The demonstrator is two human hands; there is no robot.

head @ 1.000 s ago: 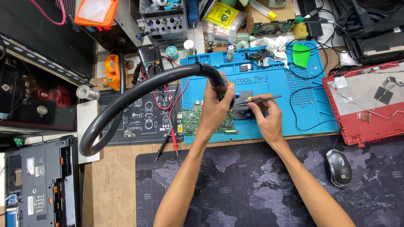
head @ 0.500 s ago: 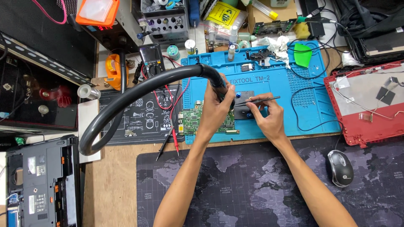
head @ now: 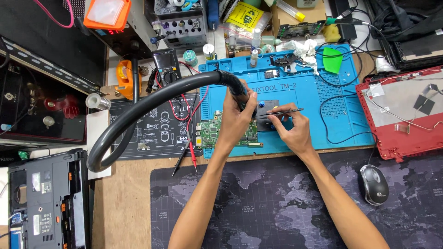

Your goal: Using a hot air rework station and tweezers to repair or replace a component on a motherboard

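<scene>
Gripping the nozzle end of a thick black flexible hose (head: pixel 152 103) with the left hand (head: pixel 237 119), fingers wrapped around it just above a green circuit board (head: pixel 210 134) lying on the blue silicone work mat (head: pixel 339 110). Arcing up and to the left from that hand, then curling down toward a dismantled black laptop base (head: pixel 46 203) at the lower left. Pinching thin black tweezers (head: pixel 284 111) in the right hand (head: pixel 293 131), fingers closed narrowly on the shaft, tips aimed left at a small dark square block (head: pixel 268 109) just beside the board, under the hose nozzle. Resting both hands close together, nearly touching, over the near edge of the mat. Spread across the near part of the surface, a dark map-printed desk pad (head: pixel 258 207) beneath both forearms, with a black and silver computer mouse (head: pixel 374 184) on its right side. Lying left of the blue mat, a black printed mat (head: pixel 157 133) crossed by red and black probe leads (head: pixel 189 147), with a handheld multimeter (head: pixel 166 64) just behind it. Sitting at the far right, a red laptop lid (head: pixel 406 115) with loose thin wires inside. Cluttering the back of the surface, small bottles, a green plastic pick (head: pixel 332 59) and an orange tape roll (head: pixel 124 76).
</scene>
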